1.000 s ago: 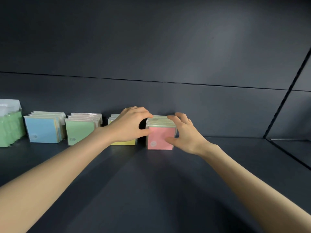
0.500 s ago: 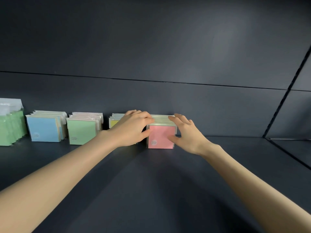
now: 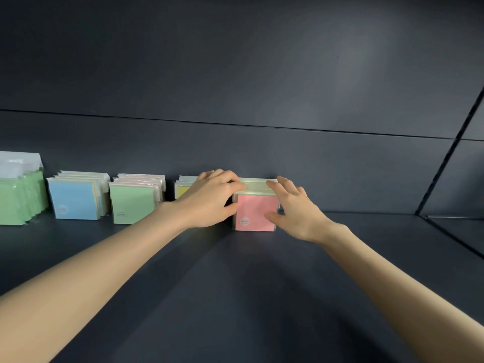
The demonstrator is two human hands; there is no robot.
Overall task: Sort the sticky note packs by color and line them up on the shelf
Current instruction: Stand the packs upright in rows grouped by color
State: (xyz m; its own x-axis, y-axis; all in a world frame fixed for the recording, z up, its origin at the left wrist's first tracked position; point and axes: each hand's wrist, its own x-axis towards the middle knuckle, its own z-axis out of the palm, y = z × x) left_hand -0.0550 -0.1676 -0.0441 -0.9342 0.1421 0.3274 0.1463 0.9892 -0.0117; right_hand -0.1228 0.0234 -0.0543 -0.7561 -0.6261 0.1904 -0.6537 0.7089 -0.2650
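Note:
A row of pink sticky note packs [image 3: 255, 212] stands upright against the back of the dark shelf [image 3: 235, 284]. My left hand [image 3: 209, 199] presses on its left side, fingers over the top edge. My right hand [image 3: 293, 208] holds its right side, thumb on the pink front. Left of my left hand a row of yellow packs [image 3: 183, 189] is mostly hidden. Further left stand a row of green packs [image 3: 132, 203] and a row of blue packs [image 3: 76, 199].
At the far left edge stands a taller group of green packs [image 3: 18, 197] in clear wrapping. The shelf's back wall [image 3: 340, 174] rises right behind the rows. A dark divider line [image 3: 445, 163] and a second shelf section lie to the right.
My left hand has slid right from the yellow packs against the pink row's left side. The pink row sits squeezed between both hands.

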